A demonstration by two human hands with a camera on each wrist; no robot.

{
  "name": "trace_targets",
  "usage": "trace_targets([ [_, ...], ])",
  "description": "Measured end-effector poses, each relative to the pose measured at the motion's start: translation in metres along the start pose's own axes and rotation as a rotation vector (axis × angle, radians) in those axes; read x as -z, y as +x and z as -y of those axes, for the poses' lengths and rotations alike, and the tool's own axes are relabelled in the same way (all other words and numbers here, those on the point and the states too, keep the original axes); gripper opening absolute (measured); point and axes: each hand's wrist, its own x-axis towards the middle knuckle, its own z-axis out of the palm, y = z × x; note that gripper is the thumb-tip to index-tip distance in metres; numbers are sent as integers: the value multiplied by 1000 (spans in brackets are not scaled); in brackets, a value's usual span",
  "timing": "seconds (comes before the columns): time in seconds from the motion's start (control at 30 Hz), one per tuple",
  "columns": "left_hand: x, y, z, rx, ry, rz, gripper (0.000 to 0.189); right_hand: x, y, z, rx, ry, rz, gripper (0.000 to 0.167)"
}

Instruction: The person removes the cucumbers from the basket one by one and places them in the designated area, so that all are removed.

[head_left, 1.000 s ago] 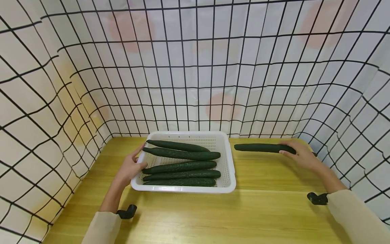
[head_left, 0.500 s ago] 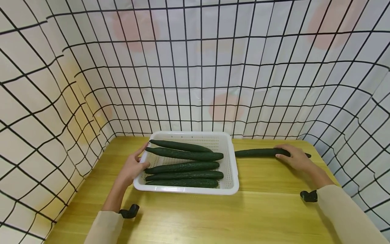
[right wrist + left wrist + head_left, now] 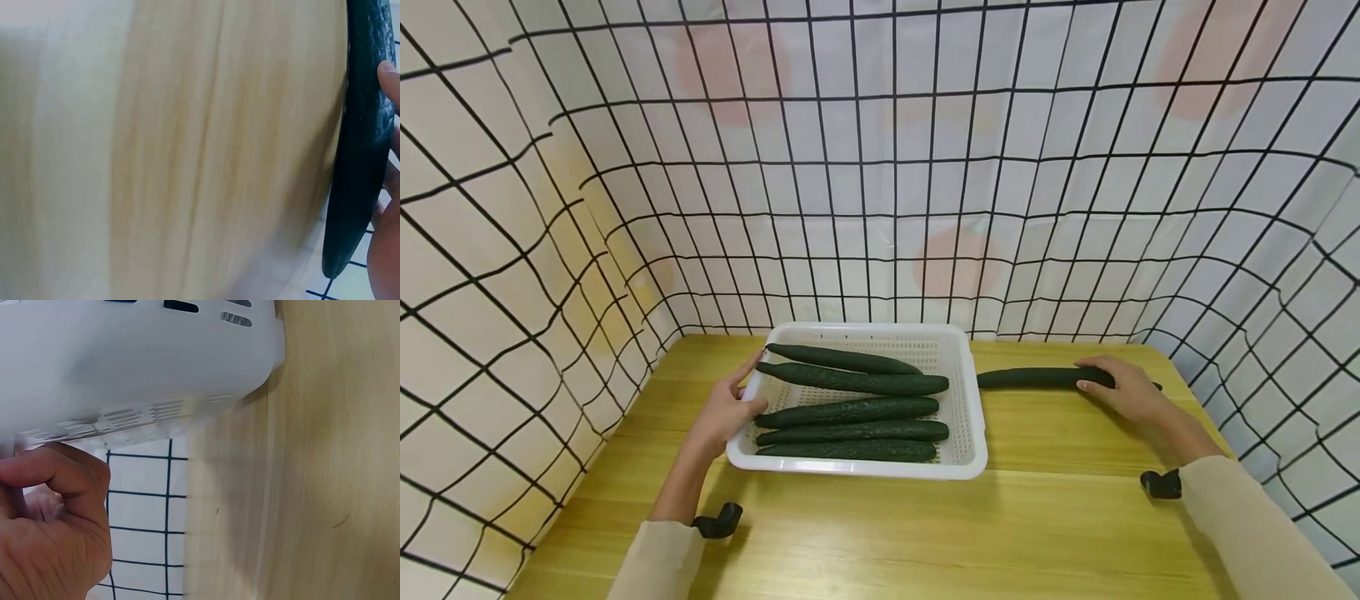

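Note:
At the left end of a white plastic basket [image 3: 966, 408], my left hand [image 3: 726, 408] grips the rim, thumb over the edge. Seen from the left wrist, the curled fingers [image 3: 59, 478] meet the basket's wall [image 3: 169, 356]. Several dark green cucumbers [image 3: 853, 429] lie lengthwise inside the basket. To its right, my right hand [image 3: 1127, 387] holds one more cucumber [image 3: 1030, 378] by its right part, thumb on the near side. That cucumber's left tip is at the basket's right rim; whether they touch I cannot tell. The right wrist view shows the thumb on the cucumber [image 3: 365, 125].
Everything stands on a yellowish wooden table [image 3: 880, 533]. A black wire grid [image 3: 891, 217] in front of pale sheeting rises behind the table and along both sides. Each wrist carries a small black camera mount.
My right hand has brought its cucumber left and slightly nearer, from apart from the basket to the basket's right rim. The left hand keeps its grip; the whole head view shifted slightly.

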Motion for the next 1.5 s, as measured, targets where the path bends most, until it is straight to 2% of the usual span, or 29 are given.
trace_targets([
  [0.3, -2, -3, 0, -7, -7, -11, 91, 5, 9, 28, -27, 59, 1, 60],
  [0.5, -3, -5, -1, -15, -22, -22, 91, 11, 24, 66, 38, 107, -38, 56],
  [0.67, -3, -4, 0, -15, -21, -27, 91, 11, 38, 104, 116, 139, -40, 53],
  [1.0, -4, -5, -1, -16, 5, -46, 89, -2, 59, 172, 205, 202, -14, 52],
  [1.13, -4, -7, -3, -17, -10, -41, 89, -10, 65, 193, 256, 212, -11, 52],
  [1.5, -3, -4, -1, 1, -24, -41, 90, -35, 81, 242, 317, 247, 65, 50],
])
